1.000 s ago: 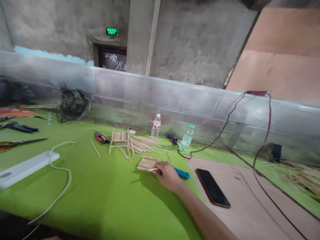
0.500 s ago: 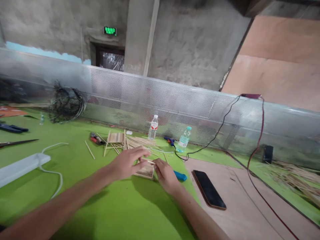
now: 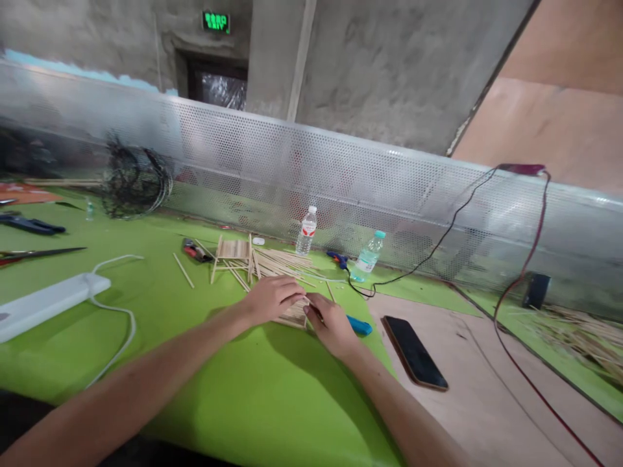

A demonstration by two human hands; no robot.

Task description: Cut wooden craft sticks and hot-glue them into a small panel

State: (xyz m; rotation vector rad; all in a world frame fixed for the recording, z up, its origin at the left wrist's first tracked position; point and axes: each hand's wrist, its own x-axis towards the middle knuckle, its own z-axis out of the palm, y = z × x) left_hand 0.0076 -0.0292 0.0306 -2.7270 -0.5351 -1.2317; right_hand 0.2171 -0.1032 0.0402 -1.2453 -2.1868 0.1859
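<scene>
A small panel of thin wooden sticks lies on the green tabletop, partly covered by both hands. My left hand reaches over its far left side with fingers pressed together. From the right, my right hand closes its fingers at the panel's far right corner. Between the two sets of fingertips shows a bit of a pale wooden stick; most of it is hidden. Behind my hands stands a little stick-built chair-like frame, beside a pile of loose sticks.
A blue-handled tool and a phone lie to the right. Further back are a glue gun, two bottles and red-handled pliers. A power strip and scissors lie left.
My left hand's fingers, raised and spread over the panel before, have come down and together beside my right fingertips. The whole view has tilted slightly downward.
</scene>
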